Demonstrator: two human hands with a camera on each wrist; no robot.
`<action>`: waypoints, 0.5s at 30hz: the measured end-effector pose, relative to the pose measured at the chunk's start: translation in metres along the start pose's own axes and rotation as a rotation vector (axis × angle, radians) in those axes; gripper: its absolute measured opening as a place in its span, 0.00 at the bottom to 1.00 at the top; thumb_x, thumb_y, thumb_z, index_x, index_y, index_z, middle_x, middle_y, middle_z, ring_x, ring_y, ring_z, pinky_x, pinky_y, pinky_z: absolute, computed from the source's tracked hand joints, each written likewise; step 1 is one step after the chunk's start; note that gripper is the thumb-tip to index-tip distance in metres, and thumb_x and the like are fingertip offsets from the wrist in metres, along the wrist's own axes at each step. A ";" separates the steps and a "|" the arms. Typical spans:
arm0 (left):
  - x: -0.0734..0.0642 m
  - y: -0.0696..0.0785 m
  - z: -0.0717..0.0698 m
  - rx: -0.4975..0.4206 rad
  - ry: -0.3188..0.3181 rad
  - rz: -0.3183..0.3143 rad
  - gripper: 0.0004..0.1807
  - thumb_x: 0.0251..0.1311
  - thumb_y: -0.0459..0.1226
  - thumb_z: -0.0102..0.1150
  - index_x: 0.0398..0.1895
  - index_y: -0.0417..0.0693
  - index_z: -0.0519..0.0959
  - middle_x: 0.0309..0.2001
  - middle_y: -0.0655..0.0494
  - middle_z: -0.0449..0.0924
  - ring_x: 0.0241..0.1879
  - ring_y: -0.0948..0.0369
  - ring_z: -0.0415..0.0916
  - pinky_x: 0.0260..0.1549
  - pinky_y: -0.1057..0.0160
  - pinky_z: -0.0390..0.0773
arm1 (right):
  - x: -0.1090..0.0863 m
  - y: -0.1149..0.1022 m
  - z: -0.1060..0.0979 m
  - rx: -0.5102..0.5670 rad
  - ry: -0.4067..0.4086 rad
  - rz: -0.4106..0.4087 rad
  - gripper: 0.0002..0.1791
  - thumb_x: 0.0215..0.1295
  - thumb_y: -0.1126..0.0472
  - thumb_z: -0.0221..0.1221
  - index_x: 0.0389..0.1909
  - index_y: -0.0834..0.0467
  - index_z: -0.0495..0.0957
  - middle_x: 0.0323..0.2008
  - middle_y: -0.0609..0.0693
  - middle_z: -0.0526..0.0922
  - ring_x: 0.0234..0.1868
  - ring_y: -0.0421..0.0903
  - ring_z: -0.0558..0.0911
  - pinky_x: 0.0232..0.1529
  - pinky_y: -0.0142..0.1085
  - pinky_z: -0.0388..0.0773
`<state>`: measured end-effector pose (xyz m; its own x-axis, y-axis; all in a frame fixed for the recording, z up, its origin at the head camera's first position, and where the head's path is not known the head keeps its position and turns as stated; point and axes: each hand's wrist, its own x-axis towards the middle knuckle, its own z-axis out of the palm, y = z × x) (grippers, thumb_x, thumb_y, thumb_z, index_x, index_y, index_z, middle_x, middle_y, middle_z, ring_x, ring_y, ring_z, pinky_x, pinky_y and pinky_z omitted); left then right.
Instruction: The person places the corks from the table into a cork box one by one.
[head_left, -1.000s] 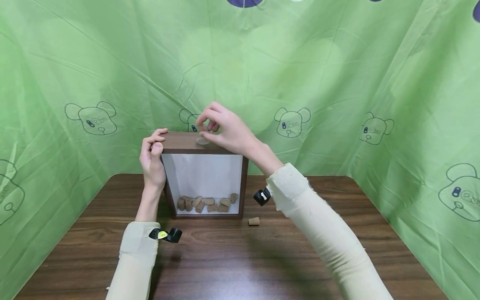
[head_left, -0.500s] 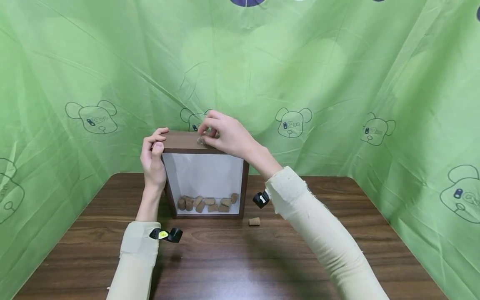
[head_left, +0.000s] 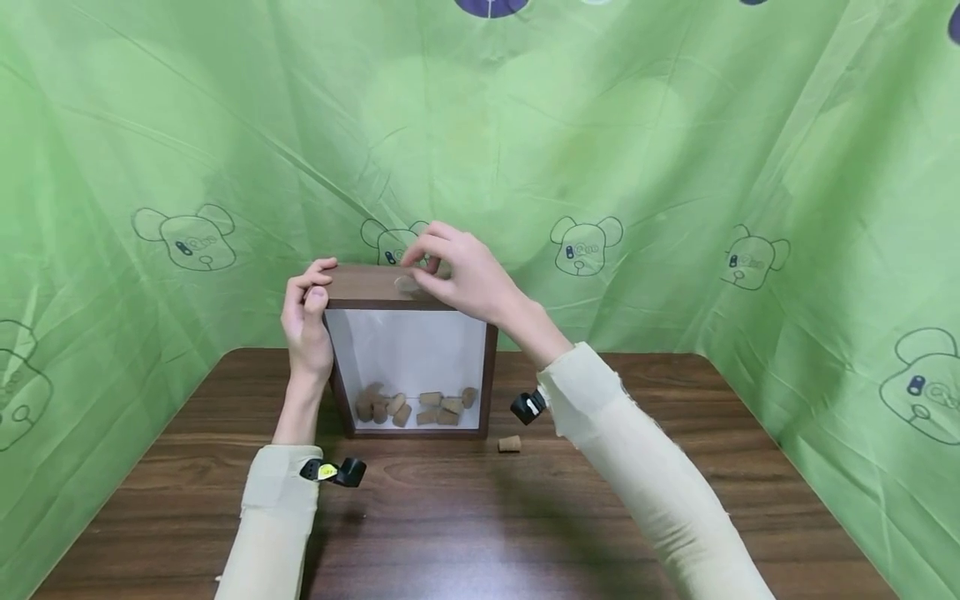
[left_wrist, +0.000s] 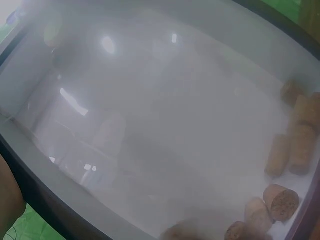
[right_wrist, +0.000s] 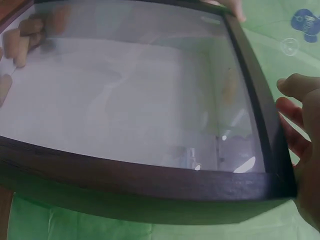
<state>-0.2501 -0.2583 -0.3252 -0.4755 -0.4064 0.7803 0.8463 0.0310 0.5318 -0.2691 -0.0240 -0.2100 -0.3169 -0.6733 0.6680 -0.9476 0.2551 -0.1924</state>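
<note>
A dark brown shadow box [head_left: 352,292] with a clear front stands upright on the table. Its top has a round opening [head_left: 407,285], and several cork stoppers [head_left: 430,400] lie at its bottom; one or more at the left look blurred. My left hand [head_left: 306,312] grips the upper left corner, thumb at the front edge and fingers over the top. My right hand [head_left: 468,275] is bent over the top beside the opening, thumb and forefinger apart with nothing seen between them. In the right wrist view, the right hand [right_wrist: 305,120] is beside the box's dark edge.
One loose cork stopper [head_left: 509,444] lies on the wooden table [head_left: 450,517], just right of the box's base. A green cloth [head_left: 645,167] with printed bear heads hangs behind and along both sides.
The right hand went down to the opening, then drew slightly right. The cork that its fingers seemed to hold is gone from them, and the corks inside have shifted. The left hand stays put.
</note>
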 end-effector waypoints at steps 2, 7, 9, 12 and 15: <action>-0.001 0.000 0.001 -0.006 -0.003 -0.006 0.11 0.66 0.37 0.50 0.42 0.40 0.77 0.55 0.40 0.79 0.64 0.49 0.71 0.69 0.59 0.61 | -0.008 -0.001 -0.004 0.025 0.046 -0.011 0.06 0.64 0.67 0.62 0.40 0.61 0.83 0.40 0.51 0.81 0.36 0.41 0.81 0.41 0.28 0.79; 0.000 0.000 0.000 -0.016 -0.008 0.006 0.12 0.66 0.38 0.50 0.42 0.37 0.76 0.55 0.36 0.79 0.63 0.48 0.71 0.68 0.59 0.61 | -0.026 -0.007 -0.018 0.026 0.098 -0.009 0.06 0.63 0.65 0.64 0.40 0.59 0.83 0.40 0.50 0.83 0.36 0.41 0.80 0.47 0.35 0.75; 0.002 0.001 0.000 -0.012 -0.008 0.015 0.12 0.66 0.39 0.50 0.42 0.38 0.77 0.55 0.36 0.79 0.63 0.48 0.71 0.68 0.58 0.61 | -0.033 -0.009 -0.022 0.012 0.093 0.001 0.07 0.63 0.63 0.64 0.41 0.58 0.83 0.41 0.49 0.83 0.37 0.41 0.80 0.48 0.37 0.72; 0.003 0.002 -0.002 -0.009 -0.001 0.022 0.12 0.65 0.39 0.51 0.42 0.39 0.77 0.55 0.37 0.79 0.62 0.48 0.72 0.68 0.58 0.61 | -0.043 -0.009 -0.027 -0.007 0.079 0.014 0.07 0.63 0.63 0.64 0.41 0.57 0.83 0.41 0.48 0.82 0.38 0.41 0.79 0.50 0.39 0.70; 0.004 0.003 -0.003 -0.007 0.006 0.022 0.10 0.65 0.39 0.51 0.41 0.42 0.78 0.54 0.39 0.80 0.62 0.48 0.72 0.68 0.58 0.61 | -0.052 -0.009 -0.029 -0.003 0.076 0.014 0.07 0.63 0.62 0.64 0.41 0.57 0.83 0.41 0.48 0.82 0.38 0.41 0.79 0.50 0.38 0.70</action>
<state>-0.2490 -0.2621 -0.3216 -0.4551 -0.4107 0.7901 0.8583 0.0341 0.5121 -0.2430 0.0290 -0.2225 -0.3261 -0.6149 0.7180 -0.9429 0.2662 -0.2003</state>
